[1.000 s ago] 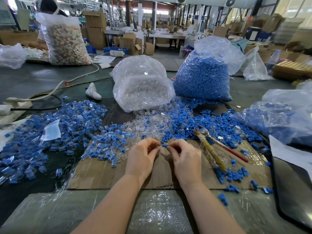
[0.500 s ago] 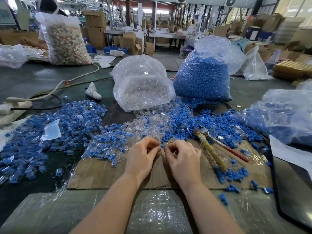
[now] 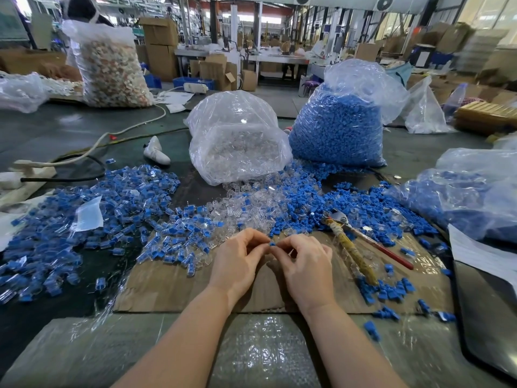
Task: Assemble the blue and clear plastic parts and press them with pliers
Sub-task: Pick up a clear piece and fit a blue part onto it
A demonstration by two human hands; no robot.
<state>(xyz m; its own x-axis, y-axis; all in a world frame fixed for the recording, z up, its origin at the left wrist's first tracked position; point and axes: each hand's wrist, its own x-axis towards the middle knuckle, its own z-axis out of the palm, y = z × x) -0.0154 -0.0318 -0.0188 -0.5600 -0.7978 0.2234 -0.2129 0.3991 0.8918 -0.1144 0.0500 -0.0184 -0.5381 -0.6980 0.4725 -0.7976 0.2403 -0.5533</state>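
Your left hand [image 3: 237, 260] and right hand [image 3: 306, 264] meet over the cardboard sheet [image 3: 173, 287] at the near edge of the desk [image 3: 56, 141], fingertips curled in toward each other. Between them you pinch a small blue part [image 3: 272, 244]; only a speck of blue shows, so whether a clear piece is already joined to it cannot be told. Both hands are narrow, thumbs and forefingers closed on that one piece.

Just right of your right hand, the pliers [image 3: 355, 242] lie on the cardboard, untouched, one handle wrapped in yellowish tape and the other red, the jaws pointing away from you into the loose parts. A small cluster of blue parts [image 3: 387, 289] sits near the taped handle's end.

Beyond your fingers lies a mixed spill of clear parts [image 3: 246, 203] and blue ones. To your left spreads a wide heap of assembled pieces [image 3: 84, 219], blue inside clear.

Farther back stand a bag of clear parts [image 3: 237, 141] and, touching its right side, a taller bag of blue parts [image 3: 338, 124]. Another bag holding blue pieces [image 3: 470, 191] slumps at the far right.
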